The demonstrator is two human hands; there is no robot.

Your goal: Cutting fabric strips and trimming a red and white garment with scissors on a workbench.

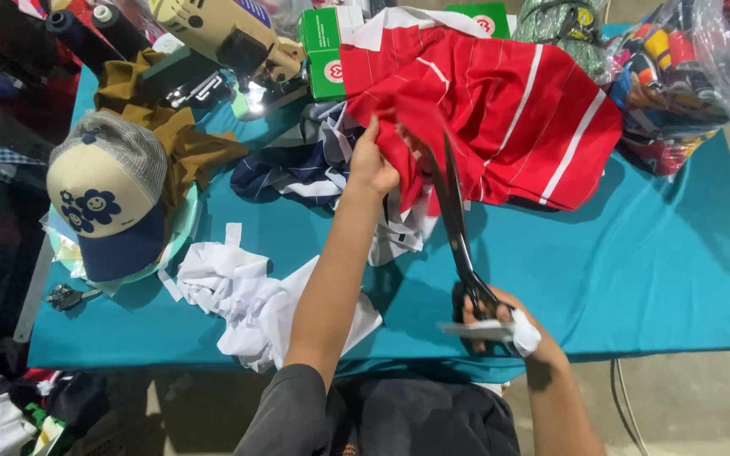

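In the head view, red striped cloth [500,110] on the teal bench [652,262] is clenched by the left hand [371,165], fingertips buried in its folds. Black scissors [456,228] are grasped by the right hand [504,325], partly masked by white wrapping.

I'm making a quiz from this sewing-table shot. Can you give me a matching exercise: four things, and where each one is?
Things:
1. scissors
2. red striped fabric
3. cap
4. white cloth scraps

Places:
A. far left of the teal table
B. near edge, beside the left forearm
C. in the right hand
D. gripped by the left hand

Pairs: 1-C, 2-D, 3-A, 4-B
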